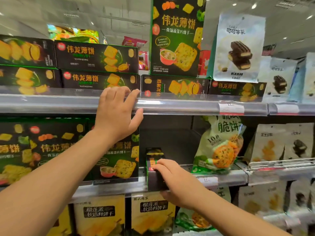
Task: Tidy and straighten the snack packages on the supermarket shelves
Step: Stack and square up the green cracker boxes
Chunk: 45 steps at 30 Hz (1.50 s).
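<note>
Reaching up with the left hand (115, 114), fingers (119, 92) relaxed and slightly apart, resting on the clear front rail of the upper shelf (179, 106) before flat black cracker boxes (100, 80). Lower and to the right, gripping with the right hand (172, 183), fingers curled around a narrow black-and-green box (154, 160) standing end-on at the middle shelf's near edge, just right of upright cracker boxes (117, 159).

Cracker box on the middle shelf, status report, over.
Left hand rests on upper shelf rail. Right hand grips narrow cracker box, end-on in the gap. Green biscuit bag leans beside, not touching.
</note>
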Available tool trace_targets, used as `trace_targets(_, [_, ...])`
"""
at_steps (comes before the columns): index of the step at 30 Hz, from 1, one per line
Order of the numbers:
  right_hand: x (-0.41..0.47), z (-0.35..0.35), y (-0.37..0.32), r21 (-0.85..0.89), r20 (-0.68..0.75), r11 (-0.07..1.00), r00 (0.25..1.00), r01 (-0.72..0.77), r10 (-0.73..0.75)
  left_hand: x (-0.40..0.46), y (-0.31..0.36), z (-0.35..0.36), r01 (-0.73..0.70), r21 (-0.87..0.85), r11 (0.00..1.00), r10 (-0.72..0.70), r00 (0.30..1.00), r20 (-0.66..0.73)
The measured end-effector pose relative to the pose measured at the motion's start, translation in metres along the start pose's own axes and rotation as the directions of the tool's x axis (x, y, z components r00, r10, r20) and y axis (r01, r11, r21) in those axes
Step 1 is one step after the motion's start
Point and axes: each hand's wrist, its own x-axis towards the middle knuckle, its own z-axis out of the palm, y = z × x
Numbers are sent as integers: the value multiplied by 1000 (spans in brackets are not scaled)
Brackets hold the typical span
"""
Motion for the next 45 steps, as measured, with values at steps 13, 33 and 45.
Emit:
trace_targets(13, [31, -130, -23, 335, -208, 942, 974, -18, 93, -21, 1, -33, -145, -624, 768, 374, 892, 254])
trace_targets(33, [120, -257, 5, 374, -595, 914, 715, -158, 367, 28, -59, -46, 328, -924, 195, -32, 944, 328])
trace_targets(45, [178, -260, 83, 787, -395, 614, 713, -63, 580, 25, -66, -34, 318, -930, 185, -47, 948, 315])
